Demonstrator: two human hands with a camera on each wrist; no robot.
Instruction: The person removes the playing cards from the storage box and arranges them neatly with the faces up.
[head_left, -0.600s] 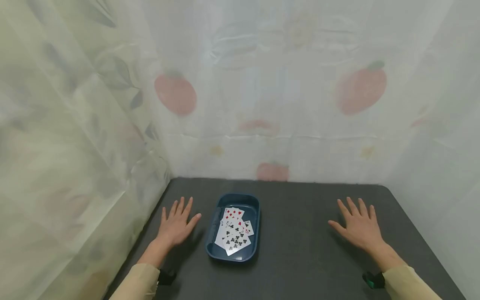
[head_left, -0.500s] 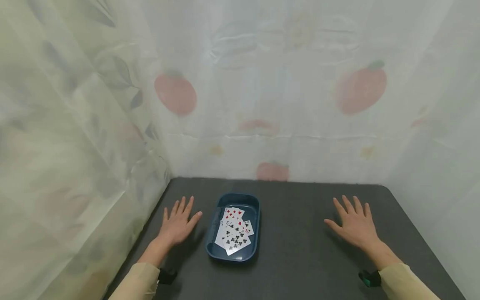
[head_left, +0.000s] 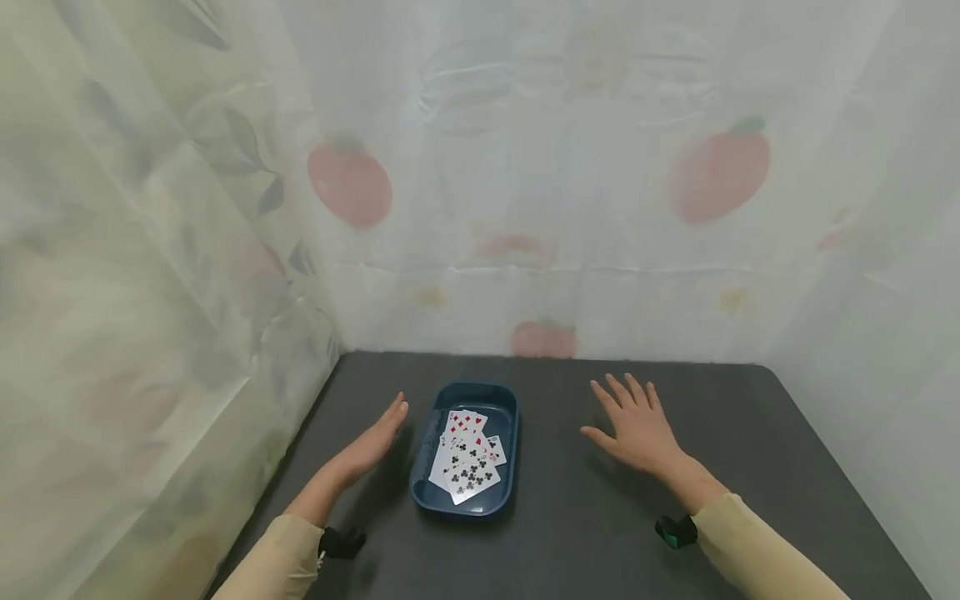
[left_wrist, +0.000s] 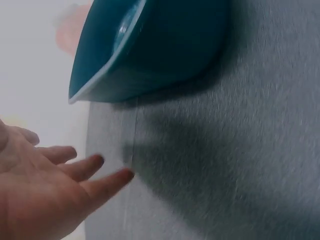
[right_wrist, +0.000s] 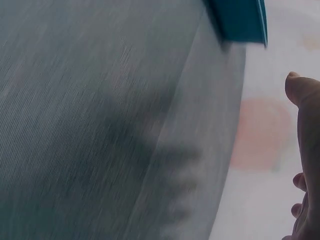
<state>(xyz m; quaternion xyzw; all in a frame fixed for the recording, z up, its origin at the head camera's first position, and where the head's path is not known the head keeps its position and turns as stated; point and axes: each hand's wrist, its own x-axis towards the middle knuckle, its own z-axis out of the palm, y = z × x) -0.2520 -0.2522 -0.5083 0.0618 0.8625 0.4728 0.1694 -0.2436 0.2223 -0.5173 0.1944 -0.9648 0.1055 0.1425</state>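
A dark blue rectangular tray (head_left: 487, 505) stands on the table, left of its middle. Inside it lies an overlapping heap of playing cards (head_left: 467, 458), face up, with red diamonds, hearts and black clubs showing. Just left of the tray my left hand (head_left: 369, 443) hovers on edge, palm turned toward it, fingers straight and holding nothing. The left wrist view has the tray's outer wall (left_wrist: 165, 55) close beyond that hand's spread fingers. To the right of the tray, apart from it, my right hand (head_left: 637, 432) is held palm down above the table, fingers spread, with nothing in it.
The dark grey table (head_left: 570, 550) has rounded far corners. A pale curtain (head_left: 555, 208) printed with red fruit hangs behind it, and a leafy patterned sheet (head_left: 150, 333) closes off the left side. Each wrist wears a dark strap (head_left: 675, 532).
My right hand has moved left toward the tray. The left hand has turned from palm down onto its edge and come slightly closer to the tray. The cards lie as before.
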